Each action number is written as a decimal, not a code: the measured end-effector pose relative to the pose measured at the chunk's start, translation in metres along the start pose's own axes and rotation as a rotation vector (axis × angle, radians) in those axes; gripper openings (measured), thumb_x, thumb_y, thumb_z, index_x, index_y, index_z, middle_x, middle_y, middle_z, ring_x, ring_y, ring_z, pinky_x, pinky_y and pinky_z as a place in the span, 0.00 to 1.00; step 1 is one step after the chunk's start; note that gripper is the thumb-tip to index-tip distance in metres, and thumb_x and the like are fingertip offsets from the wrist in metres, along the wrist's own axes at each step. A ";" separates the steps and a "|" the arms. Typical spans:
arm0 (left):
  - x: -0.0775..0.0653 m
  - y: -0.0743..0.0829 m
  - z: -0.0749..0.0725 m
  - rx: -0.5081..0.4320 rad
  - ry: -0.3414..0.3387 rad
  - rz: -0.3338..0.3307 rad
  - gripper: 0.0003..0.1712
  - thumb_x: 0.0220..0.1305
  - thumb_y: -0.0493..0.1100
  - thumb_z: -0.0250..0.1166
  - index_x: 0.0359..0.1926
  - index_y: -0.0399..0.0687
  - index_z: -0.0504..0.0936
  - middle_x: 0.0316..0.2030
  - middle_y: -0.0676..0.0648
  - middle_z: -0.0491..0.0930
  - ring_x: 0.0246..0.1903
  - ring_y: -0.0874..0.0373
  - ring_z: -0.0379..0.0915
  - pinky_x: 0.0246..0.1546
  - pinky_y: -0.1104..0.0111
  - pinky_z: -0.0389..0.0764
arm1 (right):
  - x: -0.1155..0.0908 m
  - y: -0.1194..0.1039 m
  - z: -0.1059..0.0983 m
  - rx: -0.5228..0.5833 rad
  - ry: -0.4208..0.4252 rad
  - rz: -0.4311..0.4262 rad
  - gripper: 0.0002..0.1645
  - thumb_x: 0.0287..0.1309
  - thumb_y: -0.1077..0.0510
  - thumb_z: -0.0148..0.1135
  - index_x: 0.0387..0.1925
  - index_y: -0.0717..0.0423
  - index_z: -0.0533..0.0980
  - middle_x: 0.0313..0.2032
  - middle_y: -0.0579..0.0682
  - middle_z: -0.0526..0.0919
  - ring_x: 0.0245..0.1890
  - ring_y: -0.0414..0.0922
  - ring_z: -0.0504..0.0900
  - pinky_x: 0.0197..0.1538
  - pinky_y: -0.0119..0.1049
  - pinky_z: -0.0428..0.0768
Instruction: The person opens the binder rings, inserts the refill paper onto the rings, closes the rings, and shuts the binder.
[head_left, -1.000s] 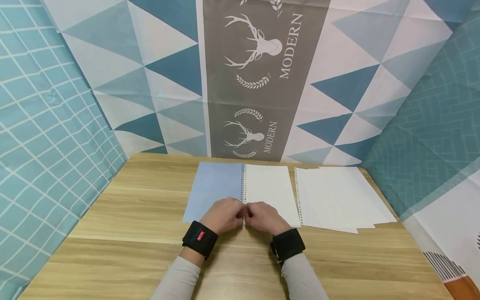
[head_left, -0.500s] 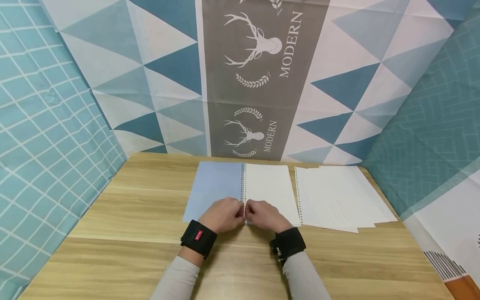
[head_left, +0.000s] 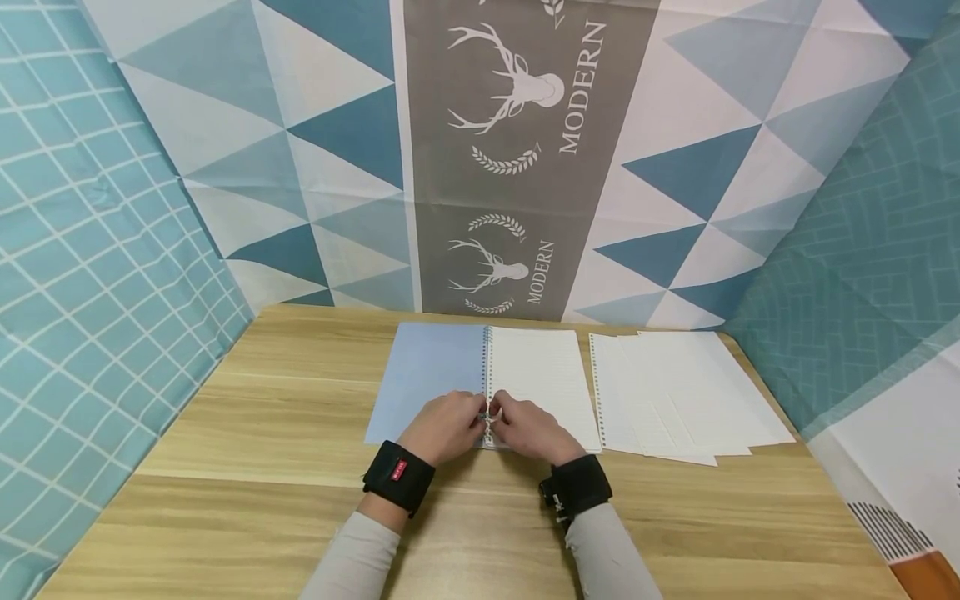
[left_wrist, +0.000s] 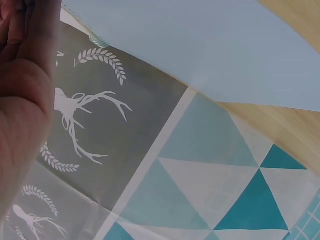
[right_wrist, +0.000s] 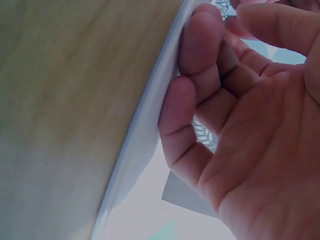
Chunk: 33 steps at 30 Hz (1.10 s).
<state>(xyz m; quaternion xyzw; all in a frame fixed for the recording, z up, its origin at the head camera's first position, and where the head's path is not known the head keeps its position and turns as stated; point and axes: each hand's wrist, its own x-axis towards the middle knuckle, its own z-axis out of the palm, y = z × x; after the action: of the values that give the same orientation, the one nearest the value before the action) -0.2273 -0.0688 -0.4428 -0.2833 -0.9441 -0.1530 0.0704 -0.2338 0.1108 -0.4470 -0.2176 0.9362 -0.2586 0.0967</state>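
A loose-leaf notebook lies spread on the wooden table, its pale blue cover [head_left: 431,358] to the left and lined white pages [head_left: 536,358] to the right. Binding rings [head_left: 487,350] run down its middle. At the near end of these rings my left hand [head_left: 446,427] pinches the binding from the cover side. Facing it, my right hand [head_left: 531,429] grips the same stretch from the page side, fingers curled. A bit of ring shows between the fingertips. In the right wrist view, the curled fingers [right_wrist: 200,45] lie along the notebook's near edge.
Several loose punched sheets [head_left: 697,383] overlap to the right of the notebook, close to its page edge. The wooden tabletop [head_left: 262,467] reaches back to a patterned cloth wall [head_left: 487,183]. Tiled-pattern cloth [head_left: 97,275] bounds the left side.
Both hands stay at the near end of the binding. Their index fingers and thumbs have shifted slightly up and apart, so more of the rings shows between them.
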 end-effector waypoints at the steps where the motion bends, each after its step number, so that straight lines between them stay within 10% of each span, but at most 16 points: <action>1: 0.000 0.000 0.000 0.003 0.003 0.000 0.08 0.65 0.40 0.66 0.28 0.49 0.78 0.21 0.54 0.72 0.21 0.63 0.63 0.22 0.71 0.65 | 0.000 -0.001 -0.001 0.000 -0.003 -0.005 0.09 0.68 0.59 0.53 0.48 0.53 0.73 0.25 0.44 0.76 0.23 0.41 0.71 0.30 0.34 0.68; 33: -0.001 0.006 -0.001 0.024 -0.031 -0.027 0.06 0.62 0.38 0.66 0.28 0.47 0.79 0.23 0.52 0.75 0.20 0.62 0.64 0.21 0.70 0.67 | -0.005 -0.004 -0.006 0.035 -0.047 -0.031 0.14 0.68 0.58 0.56 0.53 0.55 0.75 0.29 0.46 0.79 0.25 0.41 0.73 0.31 0.34 0.70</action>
<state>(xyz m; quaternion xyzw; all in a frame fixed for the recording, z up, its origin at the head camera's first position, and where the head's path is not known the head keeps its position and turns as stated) -0.2230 -0.0650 -0.4407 -0.2718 -0.9507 -0.1382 0.0570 -0.2298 0.1129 -0.4394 -0.2363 0.9255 -0.2714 0.1184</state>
